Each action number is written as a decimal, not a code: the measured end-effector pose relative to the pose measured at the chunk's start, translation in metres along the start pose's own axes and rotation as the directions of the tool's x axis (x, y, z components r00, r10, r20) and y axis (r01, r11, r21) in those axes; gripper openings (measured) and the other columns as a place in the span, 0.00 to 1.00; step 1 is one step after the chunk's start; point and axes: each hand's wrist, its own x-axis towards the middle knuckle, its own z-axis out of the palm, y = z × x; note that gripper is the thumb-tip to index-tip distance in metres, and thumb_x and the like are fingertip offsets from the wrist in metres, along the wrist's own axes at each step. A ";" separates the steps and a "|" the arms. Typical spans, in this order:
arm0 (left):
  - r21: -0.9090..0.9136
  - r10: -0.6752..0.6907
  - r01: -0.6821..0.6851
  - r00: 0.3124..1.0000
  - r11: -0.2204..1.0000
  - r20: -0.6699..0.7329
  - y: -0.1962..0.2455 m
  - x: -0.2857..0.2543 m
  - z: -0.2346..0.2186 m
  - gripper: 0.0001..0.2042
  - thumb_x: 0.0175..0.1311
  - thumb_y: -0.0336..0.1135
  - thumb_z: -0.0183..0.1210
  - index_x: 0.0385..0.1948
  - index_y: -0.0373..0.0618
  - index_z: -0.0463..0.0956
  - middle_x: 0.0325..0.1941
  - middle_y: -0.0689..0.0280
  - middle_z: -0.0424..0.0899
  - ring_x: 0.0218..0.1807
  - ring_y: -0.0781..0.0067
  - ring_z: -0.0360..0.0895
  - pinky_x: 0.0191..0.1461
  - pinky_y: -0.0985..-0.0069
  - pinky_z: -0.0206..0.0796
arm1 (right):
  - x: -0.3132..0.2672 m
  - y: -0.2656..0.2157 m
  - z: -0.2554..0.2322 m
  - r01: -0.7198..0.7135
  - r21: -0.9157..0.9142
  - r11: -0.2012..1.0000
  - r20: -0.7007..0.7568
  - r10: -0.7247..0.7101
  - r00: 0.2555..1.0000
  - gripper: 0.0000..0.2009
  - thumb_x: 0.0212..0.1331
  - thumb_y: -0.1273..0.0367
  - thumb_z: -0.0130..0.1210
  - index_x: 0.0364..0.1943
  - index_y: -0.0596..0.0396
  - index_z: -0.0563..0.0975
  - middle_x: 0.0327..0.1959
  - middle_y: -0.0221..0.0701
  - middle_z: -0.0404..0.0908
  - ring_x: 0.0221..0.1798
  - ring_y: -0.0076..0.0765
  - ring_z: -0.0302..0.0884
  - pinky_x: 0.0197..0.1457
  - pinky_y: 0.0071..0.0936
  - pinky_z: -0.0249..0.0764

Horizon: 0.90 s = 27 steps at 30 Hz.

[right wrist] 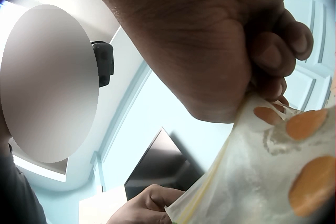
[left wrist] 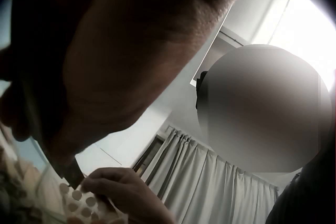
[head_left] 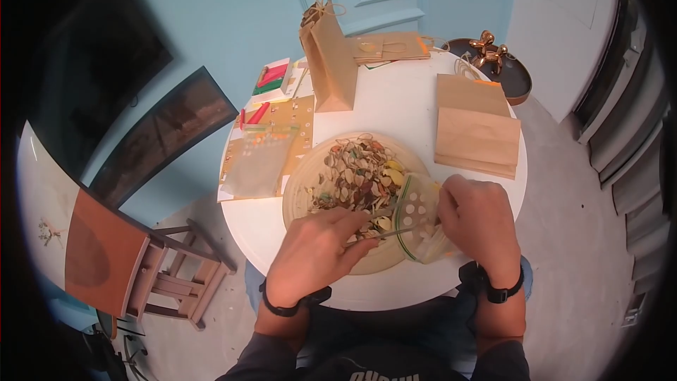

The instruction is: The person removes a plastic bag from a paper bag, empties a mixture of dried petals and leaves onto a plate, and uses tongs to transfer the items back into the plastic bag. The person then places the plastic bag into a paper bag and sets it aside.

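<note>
My left hand (head_left: 314, 243) grips a pair of metal tongs (head_left: 389, 233), whose arms point right into the mouth of a clear zip bag (head_left: 416, 248) printed with round dots. Fingers of my right hand (head_left: 485, 220) pinch the bag's far side, and the bag stands partly open toward the tongs. In the right wrist view the bag (right wrist: 252, 161) hangs from the curled fingers. What the tong tips hold is hidden by the bag. Under and beyond the hands lies a round tan tray (head_left: 296, 194) heaped with dried petals and flower pieces (head_left: 356, 178).
A second zip bag (head_left: 261, 162) lies flat at the left on a patterned sheet. Behind it are red clips (head_left: 255, 113) and a small box (head_left: 271, 81). One kraft paper bag (head_left: 331, 63) stands upright; others lie flat at the back and right (head_left: 476, 130).
</note>
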 end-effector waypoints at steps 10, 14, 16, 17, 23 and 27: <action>0.279 -0.078 0.056 0.994 0.959 0.070 -0.026 -0.014 0.008 0.16 0.64 0.41 0.79 0.47 0.42 0.90 0.38 0.55 0.90 0.40 0.43 0.91 0.44 0.53 0.82 | -0.002 0.002 -0.001 -0.018 0.003 1.000 0.006 0.018 1.000 0.12 0.69 0.72 0.64 0.27 0.61 0.79 0.23 0.48 0.83 0.28 0.62 0.84 0.36 0.52 0.79; 0.340 -0.177 0.145 0.982 0.929 0.066 -0.027 -0.014 0.008 0.15 0.65 0.42 0.78 0.45 0.42 0.89 0.39 0.54 0.90 0.42 0.42 0.91 0.44 0.51 0.82 | 0.000 0.001 -0.001 -0.010 0.010 1.000 0.003 0.010 1.000 0.12 0.70 0.72 0.64 0.27 0.61 0.78 0.23 0.48 0.83 0.28 0.62 0.84 0.35 0.52 0.79; 0.344 -0.219 0.180 0.973 0.922 0.076 -0.032 -0.015 0.006 0.15 0.66 0.43 0.77 0.45 0.42 0.89 0.39 0.53 0.91 0.42 0.41 0.91 0.45 0.51 0.82 | 0.002 0.000 0.000 -0.009 0.013 1.000 0.001 0.009 1.000 0.12 0.70 0.72 0.64 0.27 0.61 0.79 0.23 0.48 0.83 0.28 0.62 0.83 0.35 0.52 0.79; 0.333 -0.218 0.180 0.973 0.926 0.081 -0.034 -0.016 0.005 0.15 0.66 0.43 0.77 0.44 0.42 0.89 0.40 0.53 0.91 0.42 0.41 0.91 0.45 0.50 0.81 | 0.002 -0.001 0.001 -0.009 0.012 1.000 0.001 0.009 1.000 0.12 0.70 0.72 0.64 0.27 0.61 0.79 0.23 0.48 0.83 0.28 0.62 0.83 0.35 0.52 0.79; 0.335 -0.210 0.165 0.973 0.928 0.101 -0.044 -0.013 0.008 0.12 0.68 0.41 0.76 0.41 0.42 0.90 0.40 0.52 0.92 0.42 0.40 0.90 0.46 0.50 0.81 | 0.003 -0.003 0.004 0.001 0.012 1.000 -0.001 -0.001 1.000 0.12 0.70 0.72 0.65 0.27 0.61 0.79 0.23 0.48 0.83 0.27 0.62 0.83 0.35 0.51 0.80; 0.344 -0.226 0.186 0.971 0.920 0.081 -0.045 -0.010 0.008 0.10 0.69 0.40 0.75 0.39 0.44 0.90 0.38 0.53 0.92 0.42 0.41 0.90 0.46 0.51 0.81 | 0.003 -0.004 0.003 -0.005 0.013 1.000 0.011 0.005 1.000 0.12 0.70 0.72 0.64 0.27 0.61 0.79 0.23 0.47 0.83 0.27 0.61 0.83 0.36 0.51 0.80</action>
